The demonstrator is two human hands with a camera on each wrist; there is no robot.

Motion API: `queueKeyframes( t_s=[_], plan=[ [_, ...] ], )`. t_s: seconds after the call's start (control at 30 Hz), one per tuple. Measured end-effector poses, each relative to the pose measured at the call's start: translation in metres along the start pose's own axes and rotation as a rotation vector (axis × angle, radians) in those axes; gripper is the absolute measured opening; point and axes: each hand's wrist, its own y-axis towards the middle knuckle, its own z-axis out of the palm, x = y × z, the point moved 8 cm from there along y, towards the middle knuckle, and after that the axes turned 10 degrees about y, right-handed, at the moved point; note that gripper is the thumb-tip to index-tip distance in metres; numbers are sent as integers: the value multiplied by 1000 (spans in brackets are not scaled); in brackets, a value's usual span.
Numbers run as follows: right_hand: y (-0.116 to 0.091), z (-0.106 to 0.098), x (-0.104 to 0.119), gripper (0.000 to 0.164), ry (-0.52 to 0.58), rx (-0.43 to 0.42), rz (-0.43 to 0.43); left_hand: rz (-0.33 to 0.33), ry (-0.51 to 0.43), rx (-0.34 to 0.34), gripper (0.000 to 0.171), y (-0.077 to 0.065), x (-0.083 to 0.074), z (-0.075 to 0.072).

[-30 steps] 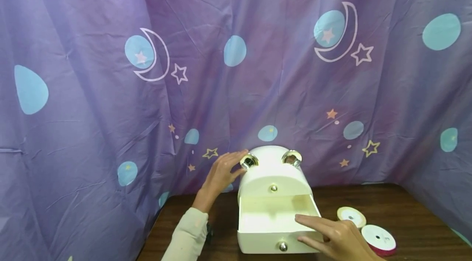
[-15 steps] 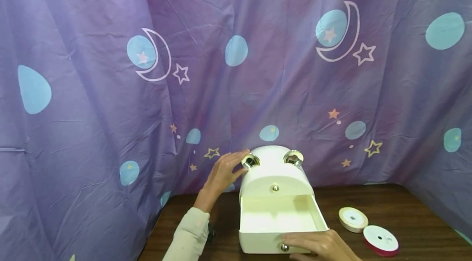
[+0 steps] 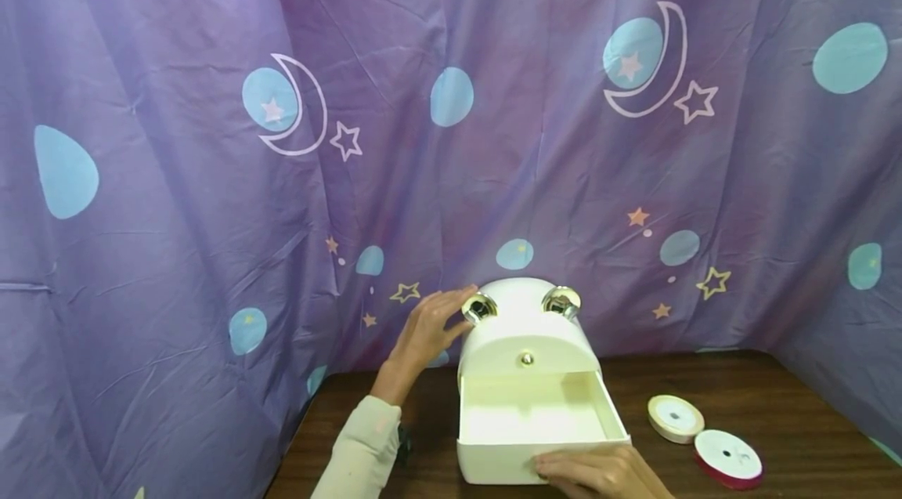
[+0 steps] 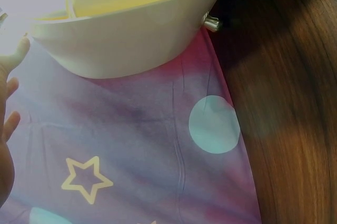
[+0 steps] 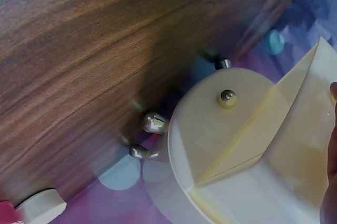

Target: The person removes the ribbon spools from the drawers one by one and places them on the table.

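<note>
- Curling its fingers, our right hand [image 3: 599,471] pinches the drawer knob [image 3: 542,475], mostly hiding it.
- Our left hand [image 3: 426,330] has finger and thumb spread at a shiny knob [image 3: 480,308]; we cannot tell how firmly they touch.
- We see the white box [image 3: 517,319] on the table [image 3: 747,397], its drawer [image 3: 496,465] out, two ribbon spools [image 3: 728,454] nearby.

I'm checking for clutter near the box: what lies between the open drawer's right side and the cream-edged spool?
Just a bare strip of table lies between the drawer and the cream-edged spool, as the head view shows.
</note>
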Motion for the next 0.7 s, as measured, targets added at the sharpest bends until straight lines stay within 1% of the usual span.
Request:
queueKeyframes(
  t_s=[0.27,0.43,0.53,0.7],
  plan=[
    [1,-1,2,24,-41,-7,-17,-5,6,8,70,-1,0,0],
    [4,-2,1,23,-35,-4,-7,-2,-3,0,70,-1,0,0],
    [6,-2,0,21,-42,-20,-10,4,-4,-8,69,0,0,0],
    [9,-2,-3,19,-92,-57,-26,3,1,-8,70,0,0,1]
  ],
)
